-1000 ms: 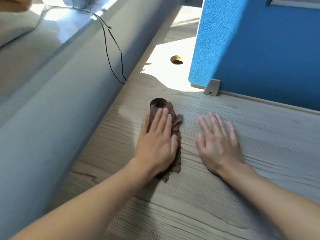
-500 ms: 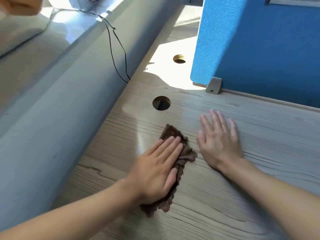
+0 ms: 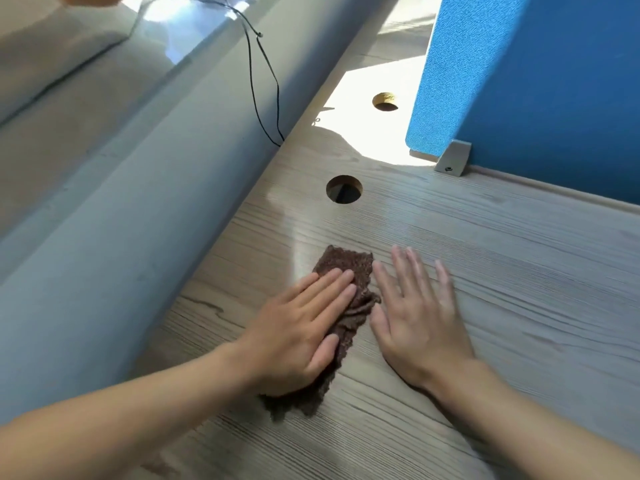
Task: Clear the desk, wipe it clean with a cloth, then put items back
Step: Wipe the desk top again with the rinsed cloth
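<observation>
While the left hand (image 3: 298, 327) presses flat, it hides much of the cloth (image 3: 346, 271).

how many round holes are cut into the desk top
2. The near hole sits in shade just beyond the brown cloth. The far hole lies in the sunlit patch beside the blue divider. More may lie outside the view.
</observation>
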Demonstrator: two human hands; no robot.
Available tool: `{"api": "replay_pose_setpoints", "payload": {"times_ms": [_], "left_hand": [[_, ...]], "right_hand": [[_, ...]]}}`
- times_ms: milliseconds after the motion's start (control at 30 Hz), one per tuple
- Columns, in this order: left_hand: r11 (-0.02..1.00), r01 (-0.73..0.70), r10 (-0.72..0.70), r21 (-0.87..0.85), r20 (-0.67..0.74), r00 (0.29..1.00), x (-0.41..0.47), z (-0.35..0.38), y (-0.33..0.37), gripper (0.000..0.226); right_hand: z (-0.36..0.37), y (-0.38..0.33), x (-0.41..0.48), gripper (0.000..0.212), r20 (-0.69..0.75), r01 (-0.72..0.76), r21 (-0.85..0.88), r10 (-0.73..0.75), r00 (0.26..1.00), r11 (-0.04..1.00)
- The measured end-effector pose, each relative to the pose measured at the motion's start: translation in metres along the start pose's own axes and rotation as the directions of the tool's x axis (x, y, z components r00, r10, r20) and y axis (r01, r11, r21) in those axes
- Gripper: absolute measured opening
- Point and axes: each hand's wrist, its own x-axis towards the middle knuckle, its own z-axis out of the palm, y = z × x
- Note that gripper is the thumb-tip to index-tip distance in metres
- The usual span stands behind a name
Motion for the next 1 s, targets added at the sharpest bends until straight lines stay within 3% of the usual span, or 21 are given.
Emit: {"api": "replay_pose_setpoints", "payload": {"times_ms": [67, 133, 200, 233, 300, 367, 433, 500, 533, 600, 667, 700, 733, 767, 867, 933, 1000], "left_hand": [[1.000, -0.006, 0.006, -0.011, 0.017, 1.000, 0.013, -0.003, -0.029, 0.064], [0.967, 0.251, -0.252, -0.044, -0.020, 0.968, 0.045, -0.009, -0.066, 0.066], [0.849, 0.524, -0.524, -0.058, 0.020, 0.851, 0.067, -0.012, -0.087, 0.069], [0.815, 0.575, -0.575, -0.068, 0.028, 0.818, 0.067, -0.010, -0.084, 0.070], [0.849, 0.526, -0.528, -0.060, -0.029, 0.849, 0.047, -0.004, -0.050, 0.070], [0.935, 0.353, -0.354, -0.016, -0.050, 0.934, 0.002, 0.000, 0.005, 0.068], [0.981, 0.190, -0.190, -0.036, -0.006, 0.982, -0.040, 0.000, 0.045, 0.067], [0.994, 0.088, -0.085, -0.060, 0.049, 0.995, -0.051, -0.006, 0.035, 0.066], [0.995, 0.094, -0.093, -0.027, 0.056, 0.994, -0.044, -0.008, 0.018, 0.065], [0.952, 0.305, -0.304, 0.001, 0.034, 0.952, -0.016, -0.011, -0.019, 0.066], [0.796, 0.605, -0.604, -0.020, 0.037, 0.796, 0.006, -0.013, -0.039, 0.069], [0.740, 0.672, -0.671, -0.031, 0.033, 0.741, 0.006, -0.010, -0.035, 0.069], [0.743, 0.669, -0.669, -0.018, 0.015, 0.743, 0.001, -0.005, -0.022, 0.070], [0.788, 0.615, -0.615, -0.006, -0.008, 0.788, -0.013, -0.002, -0.002, 0.069], [0.940, 0.340, -0.340, 0.003, -0.016, 0.940, -0.075, 0.002, 0.065, 0.067], [0.974, 0.224, -0.222, -0.043, 0.052, 0.974, -0.096, -0.001, 0.063, 0.067], [0.968, 0.251, -0.251, 0.002, 0.040, 0.967, -0.087, -0.003, 0.028, 0.066]], "right_hand": [[0.000, 0.000, 0.000, 0.065, 0.000, 0.005, -0.007, -0.005, 1.000, 1.000], [-0.001, 0.000, 0.001, 0.065, 0.004, 0.005, 0.006, -0.005, 1.000, 1.000], [-0.001, 0.001, 0.001, 0.065, 0.012, 0.002, 0.020, -0.002, 1.000, 1.000], [0.000, 0.000, 0.000, 0.065, 0.014, 0.001, 0.027, -0.002, 1.000, 1.000], [-0.001, 0.001, 0.000, 0.066, 0.020, 0.005, 0.027, -0.006, 1.000, 1.000], [-0.001, 0.000, 0.001, 0.067, 0.006, 0.002, 0.025, -0.002, 1.000, 1.000], [-0.002, 0.000, 0.001, 0.067, 0.001, 0.004, 0.025, -0.004, 1.000, 1.000], [-0.001, 0.000, 0.000, 0.066, -0.001, 0.008, 0.019, -0.008, 1.000, 1.000], [-0.001, 0.000, 0.001, 0.066, -0.003, 0.008, 0.017, -0.008, 1.000, 1.000], [-0.002, 0.000, 0.001, 0.065, -0.014, 0.005, 0.030, -0.004, 1.000, 1.000], [-0.007, -0.004, -0.003, 0.060, -0.063, 0.010, 0.016, -0.009, 0.998, 1.000], [-0.007, -0.009, -0.008, 0.057, -0.088, 0.028, -0.010, -0.029, 0.996, 1.000], [-0.006, -0.016, -0.015, 0.054, -0.104, 0.054, -0.034, -0.057, 0.993, 0.998], [-0.004, -0.025, -0.023, 0.054, -0.100, 0.089, -0.036, -0.093, 0.991, 0.995], [0.006, -0.045, -0.047, 0.061, -0.053, 0.161, 0.033, -0.159, 0.986, 0.986], [0.007, -0.047, -0.050, 0.063, -0.049, 0.162, 0.030, -0.160, 0.986, 0.986], [0.007, -0.047, -0.048, 0.063, -0.053, 0.155, 0.026, -0.154, 0.987, 0.988]]}}
